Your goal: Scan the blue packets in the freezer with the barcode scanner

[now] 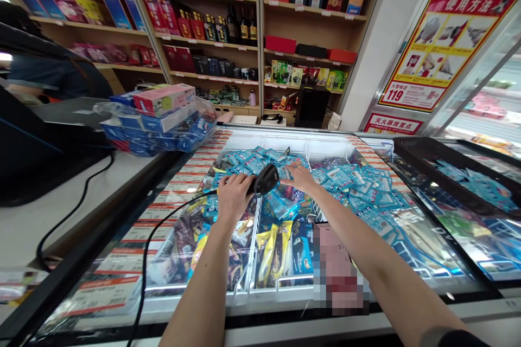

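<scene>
My left hand [234, 195] is wrapped around a black barcode scanner [267, 179], its head tilted to the right over the freezer. The scanner's cable [163, 211] runs off to the left and down. Just right of the scanner, my right hand [300, 176] reaches out with fingers apart over small blue packets [280, 203]; I cannot tell whether the fingertips touch one. Many more such packets lie spread on the glass top of the chest freezer [285, 140]. Below the glass, wrapped ice creams [274, 249] fill wire baskets. A phone-like pink object [334, 249], partly blurred, lies near my right forearm.
To the left, a counter [122, 179] carries plastic-wrapped boxes [163, 114] and a black machine [32, 141]. Further packets lie in a dark tray [459, 173] on the right. Shelves of boxes and bottles [240, 27] stand behind. A person [52, 65] is at the far left.
</scene>
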`<move>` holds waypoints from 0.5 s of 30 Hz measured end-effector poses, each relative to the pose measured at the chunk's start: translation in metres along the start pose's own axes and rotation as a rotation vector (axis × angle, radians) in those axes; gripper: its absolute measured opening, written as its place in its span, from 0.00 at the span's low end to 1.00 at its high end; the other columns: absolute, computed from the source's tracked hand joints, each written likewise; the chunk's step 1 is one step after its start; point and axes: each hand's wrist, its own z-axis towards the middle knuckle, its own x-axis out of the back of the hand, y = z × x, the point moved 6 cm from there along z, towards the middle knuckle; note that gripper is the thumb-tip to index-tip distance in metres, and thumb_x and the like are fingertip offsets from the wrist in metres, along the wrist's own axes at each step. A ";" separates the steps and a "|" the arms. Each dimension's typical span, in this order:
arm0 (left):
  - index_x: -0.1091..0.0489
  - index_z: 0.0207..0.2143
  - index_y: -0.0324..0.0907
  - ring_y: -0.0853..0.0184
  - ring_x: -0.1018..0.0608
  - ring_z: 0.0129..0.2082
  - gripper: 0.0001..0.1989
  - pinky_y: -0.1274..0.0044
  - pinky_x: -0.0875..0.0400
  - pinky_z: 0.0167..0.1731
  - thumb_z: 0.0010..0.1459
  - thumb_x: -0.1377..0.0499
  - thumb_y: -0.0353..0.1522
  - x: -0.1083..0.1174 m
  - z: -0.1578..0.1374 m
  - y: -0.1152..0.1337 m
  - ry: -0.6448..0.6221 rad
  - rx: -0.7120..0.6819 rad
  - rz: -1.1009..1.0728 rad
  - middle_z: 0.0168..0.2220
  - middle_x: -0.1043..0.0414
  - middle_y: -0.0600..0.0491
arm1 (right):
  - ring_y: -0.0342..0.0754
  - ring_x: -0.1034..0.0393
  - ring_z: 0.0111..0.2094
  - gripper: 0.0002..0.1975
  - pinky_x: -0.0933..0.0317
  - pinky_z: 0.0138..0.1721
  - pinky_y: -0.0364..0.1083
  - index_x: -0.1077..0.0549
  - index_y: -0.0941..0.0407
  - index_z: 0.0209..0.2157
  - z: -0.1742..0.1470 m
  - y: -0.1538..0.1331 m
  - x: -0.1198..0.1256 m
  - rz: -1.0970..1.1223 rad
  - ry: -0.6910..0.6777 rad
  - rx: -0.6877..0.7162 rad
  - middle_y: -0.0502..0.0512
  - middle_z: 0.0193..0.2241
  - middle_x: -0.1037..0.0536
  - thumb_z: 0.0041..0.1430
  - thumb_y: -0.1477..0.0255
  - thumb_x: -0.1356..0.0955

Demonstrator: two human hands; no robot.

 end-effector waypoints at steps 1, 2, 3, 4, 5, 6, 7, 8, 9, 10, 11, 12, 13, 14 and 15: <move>0.34 0.47 0.48 0.57 0.29 0.44 0.17 0.64 0.42 0.46 0.53 0.43 0.30 0.000 0.000 0.000 -0.002 -0.002 -0.001 0.41 0.28 0.48 | 0.57 0.39 0.54 0.36 0.42 0.50 0.53 0.40 0.53 0.59 0.002 0.002 -0.001 0.006 -0.029 -0.016 0.63 0.54 0.35 0.53 0.51 0.34; 0.34 0.47 0.48 0.56 0.29 0.44 0.17 0.64 0.42 0.46 0.53 0.43 0.30 0.000 0.000 0.000 -0.003 -0.005 -0.001 0.41 0.28 0.49 | 0.57 0.40 0.55 0.39 0.42 0.50 0.53 0.42 0.53 0.60 0.005 0.003 -0.001 0.014 -0.049 -0.029 0.63 0.54 0.35 0.51 0.50 0.33; 0.34 0.47 0.48 0.56 0.29 0.44 0.18 0.64 0.42 0.45 0.53 0.43 0.30 0.000 0.000 0.000 -0.004 -0.007 -0.001 0.41 0.28 0.49 | 0.58 0.41 0.56 0.42 0.42 0.50 0.53 0.44 0.54 0.62 0.007 0.004 -0.001 0.021 -0.066 -0.034 0.64 0.55 0.35 0.50 0.50 0.32; 0.34 0.47 0.48 0.56 0.29 0.44 0.18 0.64 0.41 0.45 0.53 0.42 0.30 0.000 -0.001 0.000 -0.003 -0.009 0.001 0.42 0.28 0.49 | 0.59 0.42 0.56 0.44 0.43 0.51 0.52 0.45 0.55 0.62 0.009 0.005 -0.001 0.029 -0.083 -0.034 0.65 0.55 0.36 0.49 0.49 0.32; 0.34 0.47 0.48 0.56 0.29 0.44 0.18 0.64 0.41 0.45 0.53 0.42 0.30 0.000 -0.001 0.000 -0.002 -0.010 0.003 0.42 0.28 0.49 | 0.59 0.43 0.57 0.45 0.43 0.51 0.52 0.46 0.55 0.62 0.011 0.006 -0.001 0.039 -0.102 -0.036 0.66 0.55 0.36 0.48 0.49 0.31; 0.34 0.47 0.48 0.56 0.29 0.44 0.18 0.64 0.41 0.45 0.53 0.42 0.30 0.000 -0.001 0.000 0.000 -0.010 0.007 0.42 0.28 0.49 | 0.60 0.44 0.58 0.45 0.43 0.51 0.53 0.45 0.55 0.62 0.013 0.007 -0.002 0.051 -0.117 -0.037 0.67 0.56 0.37 0.47 0.48 0.32; 0.34 0.47 0.48 0.56 0.29 0.44 0.18 0.63 0.42 0.45 0.53 0.42 0.30 0.000 -0.001 0.000 0.001 -0.010 0.011 0.42 0.28 0.49 | 0.60 0.44 0.58 0.44 0.44 0.51 0.53 0.43 0.55 0.61 0.015 0.008 -0.002 0.065 -0.125 -0.038 0.66 0.56 0.37 0.47 0.47 0.32; 0.34 0.47 0.48 0.56 0.29 0.44 0.18 0.63 0.42 0.45 0.53 0.42 0.31 0.000 -0.001 0.000 0.003 -0.010 0.013 0.41 0.28 0.49 | 0.60 0.44 0.58 0.41 0.44 0.51 0.53 0.40 0.54 0.59 0.015 0.009 -0.003 0.086 -0.124 -0.041 0.66 0.55 0.37 0.48 0.47 0.33; 0.34 0.47 0.48 0.56 0.29 0.44 0.17 0.63 0.42 0.45 0.53 0.42 0.31 0.000 -0.001 0.000 0.004 -0.011 0.015 0.41 0.28 0.49 | 0.59 0.43 0.57 0.39 0.43 0.50 0.53 0.38 0.54 0.57 0.016 0.010 -0.003 0.111 -0.111 -0.047 0.64 0.54 0.36 0.48 0.47 0.32; 0.34 0.47 0.48 0.56 0.29 0.43 0.17 0.63 0.41 0.45 0.53 0.42 0.31 0.000 -0.001 0.000 0.005 -0.011 0.017 0.41 0.28 0.49 | 0.58 0.41 0.56 0.37 0.43 0.49 0.52 0.36 0.53 0.55 0.016 0.011 -0.003 0.138 -0.087 -0.057 0.63 0.53 0.34 0.47 0.48 0.32; 0.34 0.47 0.48 0.56 0.29 0.43 0.17 0.63 0.41 0.45 0.53 0.42 0.31 0.001 -0.001 0.000 0.006 -0.010 0.018 0.41 0.28 0.49 | 0.57 0.40 0.54 0.35 0.42 0.48 0.52 0.35 0.53 0.53 0.016 0.013 -0.003 0.167 -0.054 -0.067 0.61 0.51 0.33 0.46 0.49 0.31; 0.34 0.46 0.48 0.56 0.29 0.43 0.17 0.64 0.41 0.45 0.53 0.42 0.32 0.001 -0.001 0.000 0.007 -0.009 0.019 0.41 0.28 0.49 | 0.55 0.39 0.53 0.34 0.42 0.48 0.51 0.35 0.53 0.51 0.015 0.015 -0.003 0.200 -0.014 -0.074 0.60 0.50 0.33 0.45 0.51 0.30; 0.34 0.46 0.48 0.56 0.29 0.43 0.17 0.64 0.41 0.45 0.53 0.42 0.31 0.001 -0.001 0.000 0.006 -0.007 0.019 0.40 0.28 0.49 | 0.54 0.37 0.51 0.34 0.42 0.47 0.50 0.36 0.53 0.50 0.013 0.016 -0.002 0.237 0.031 -0.079 0.58 0.49 0.32 0.44 0.52 0.29; 0.34 0.46 0.48 0.56 0.29 0.43 0.17 0.64 0.41 0.45 0.53 0.42 0.31 0.001 -0.001 0.000 0.004 -0.005 0.019 0.41 0.28 0.49 | 0.52 0.36 0.49 0.34 0.41 0.46 0.49 0.37 0.53 0.50 0.011 0.018 -0.001 0.277 0.077 -0.085 0.57 0.49 0.32 0.44 0.54 0.28; 0.34 0.46 0.48 0.56 0.29 0.43 0.16 0.64 0.41 0.45 0.53 0.42 0.31 0.001 -0.001 0.000 0.002 -0.004 0.018 0.41 0.28 0.49 | 0.51 0.35 0.47 0.34 0.41 0.45 0.48 0.38 0.53 0.50 0.009 0.020 0.000 0.314 0.120 -0.094 0.56 0.48 0.31 0.44 0.55 0.28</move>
